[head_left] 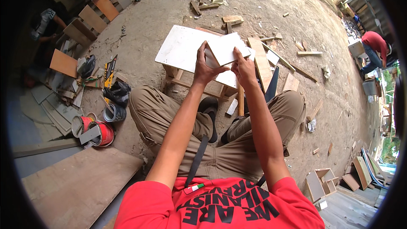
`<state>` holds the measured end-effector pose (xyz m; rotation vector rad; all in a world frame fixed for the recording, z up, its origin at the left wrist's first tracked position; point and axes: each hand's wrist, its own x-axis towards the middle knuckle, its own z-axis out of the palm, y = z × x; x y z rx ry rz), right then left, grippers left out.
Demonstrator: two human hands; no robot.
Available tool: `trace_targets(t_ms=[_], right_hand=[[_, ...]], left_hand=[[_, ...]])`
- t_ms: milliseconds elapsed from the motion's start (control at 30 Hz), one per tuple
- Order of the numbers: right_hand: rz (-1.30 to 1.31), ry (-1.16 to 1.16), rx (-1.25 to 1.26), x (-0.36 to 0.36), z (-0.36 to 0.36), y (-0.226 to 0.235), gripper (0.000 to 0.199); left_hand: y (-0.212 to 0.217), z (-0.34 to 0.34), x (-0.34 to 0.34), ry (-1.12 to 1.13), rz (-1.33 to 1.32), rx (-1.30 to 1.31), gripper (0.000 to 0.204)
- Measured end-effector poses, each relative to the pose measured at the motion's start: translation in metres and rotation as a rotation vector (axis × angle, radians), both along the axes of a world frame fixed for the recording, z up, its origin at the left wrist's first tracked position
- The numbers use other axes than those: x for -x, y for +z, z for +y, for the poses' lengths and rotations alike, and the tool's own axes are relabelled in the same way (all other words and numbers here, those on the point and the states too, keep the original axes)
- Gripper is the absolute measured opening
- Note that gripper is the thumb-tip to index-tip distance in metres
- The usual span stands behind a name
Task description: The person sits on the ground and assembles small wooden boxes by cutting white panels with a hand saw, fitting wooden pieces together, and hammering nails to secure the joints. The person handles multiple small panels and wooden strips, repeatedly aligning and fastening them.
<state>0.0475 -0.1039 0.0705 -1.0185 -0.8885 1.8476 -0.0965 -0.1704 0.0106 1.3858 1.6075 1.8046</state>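
Note:
Between my two hands I hold a small white board (227,48), tilted above a low wooden bench (178,44) with a white top. My left hand (204,65) grips the board's left edge, its thumb pointing right along the lower side. On the right edge, my right hand (244,67) is closed with its fingers at the board's corner. Part of the bench top is hidden behind the board and my hands. Below my right hand a wooden handle (241,99) stands against the bench's right side, next to a small white offcut (232,107).
Paint cans (101,133) and a black plastic bag (118,93) stand at my left, near a yellow handsaw (110,71). A large plywood sheet (80,182) lies lower left. Wood scraps litter the dirt floor. Two other people, one in red (375,46), bend at the far sides.

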Motion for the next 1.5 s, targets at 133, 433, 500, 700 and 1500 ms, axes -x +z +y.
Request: trace_targets(t_ms=[133,433,500,700,1500], right_hand=[[0.007,-0.012,-0.008,-0.001,0.003,-0.009,0.034],[0.013,-0.004,-0.034,-0.003,0.008,-0.015,0.036],[0.009,-0.015,-0.039,-0.003,0.008,-0.015,0.036],[-0.011,0.076,-0.008,-0.005,0.007,-0.014,0.031],[-0.525,0.215,0.029,-0.041,0.000,0.025,0.057]], left_hand=[[0.001,0.000,0.000,0.013,0.049,0.010,0.136],[-0.008,-0.004,0.003,-0.008,0.120,0.091,0.139],[-0.011,-0.004,0.006,-0.024,0.086,0.057,0.127],[0.003,0.013,0.023,-0.053,-0.366,-0.048,0.068],[-0.008,0.043,0.023,-0.019,-0.223,0.061,0.057]])
